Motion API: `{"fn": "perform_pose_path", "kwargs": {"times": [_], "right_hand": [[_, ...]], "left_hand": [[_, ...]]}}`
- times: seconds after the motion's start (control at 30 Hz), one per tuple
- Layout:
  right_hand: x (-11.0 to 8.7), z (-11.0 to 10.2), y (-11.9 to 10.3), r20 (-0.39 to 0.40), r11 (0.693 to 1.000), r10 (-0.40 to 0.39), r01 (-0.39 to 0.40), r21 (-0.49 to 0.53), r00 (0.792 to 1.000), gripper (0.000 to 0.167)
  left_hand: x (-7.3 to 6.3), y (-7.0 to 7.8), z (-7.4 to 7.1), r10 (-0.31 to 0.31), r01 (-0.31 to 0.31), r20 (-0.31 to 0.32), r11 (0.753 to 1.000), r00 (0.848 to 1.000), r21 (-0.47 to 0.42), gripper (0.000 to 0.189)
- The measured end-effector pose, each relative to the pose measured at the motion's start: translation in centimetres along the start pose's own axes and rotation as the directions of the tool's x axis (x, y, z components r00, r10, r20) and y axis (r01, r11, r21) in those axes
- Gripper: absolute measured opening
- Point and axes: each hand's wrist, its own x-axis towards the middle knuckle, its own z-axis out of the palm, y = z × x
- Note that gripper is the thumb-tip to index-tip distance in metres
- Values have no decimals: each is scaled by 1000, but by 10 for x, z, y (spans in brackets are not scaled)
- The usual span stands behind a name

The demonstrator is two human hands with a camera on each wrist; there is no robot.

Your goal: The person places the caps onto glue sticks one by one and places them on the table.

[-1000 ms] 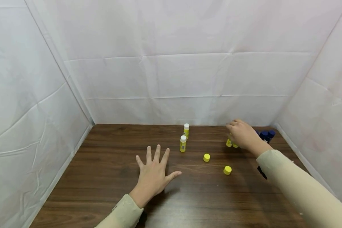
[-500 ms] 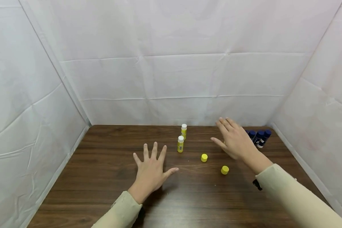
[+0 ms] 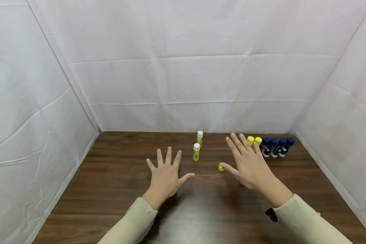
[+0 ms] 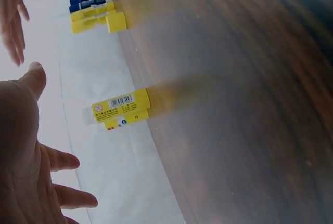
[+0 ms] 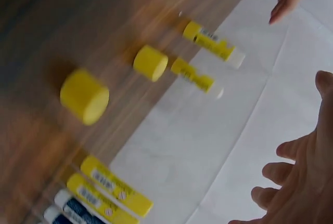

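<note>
My left hand (image 3: 164,179) is held over the middle of the table with its fingers spread, holding nothing. Beyond its fingertips stand two yellow glue sticks with white tops, a nearer one (image 3: 196,154) and a farther one (image 3: 199,140). To the right, my right hand (image 3: 248,166) hovers with straight, spread fingers, also holding nothing. Its thumb overlaps a small yellow cap (image 3: 220,168) in the head view. The right wrist view shows a second yellow cap (image 5: 85,98), which the right hand hides from the head camera.
At the back right, two yellow-capped glue sticks (image 3: 258,140) stand in a row beside several navy-blue glue sticks (image 3: 273,146). White cloth walls (image 3: 183,78) enclose the brown wooden table (image 3: 116,162) at the back and sides.
My right hand has come away from the yellow glue sticks at the back right, straightened its fingers and moved nearer over the caps. The left hand has stayed about where it was.
</note>
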Motion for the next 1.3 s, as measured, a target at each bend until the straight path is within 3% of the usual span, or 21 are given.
{"fn": "perform_pose_path", "kwargs": {"times": [0.3, 0.67, 1.03, 1.3], "right_hand": [[-14, 15, -21, -6, 999, 47, -47, 13, 999, 93], [-16, 35, -20, 81, 961, 182, -194, 195, 980, 91], [-17, 49, -20, 84, 963, 205, -216, 161, 975, 91], [-13, 53, -19, 84, 958, 214, -226, 176, 973, 88]], "left_hand": [[7, 6, -1, -7, 7, 13, 1000, 1000, -19, 99], [14, 11, 2, -26, 27, 33, 999, 999, -33, 102], [20, 15, 8, -54, 61, 56, 989, 997, -131, 100], [28, 10, 8, -77, 87, 67, 984, 995, -155, 101]]}}
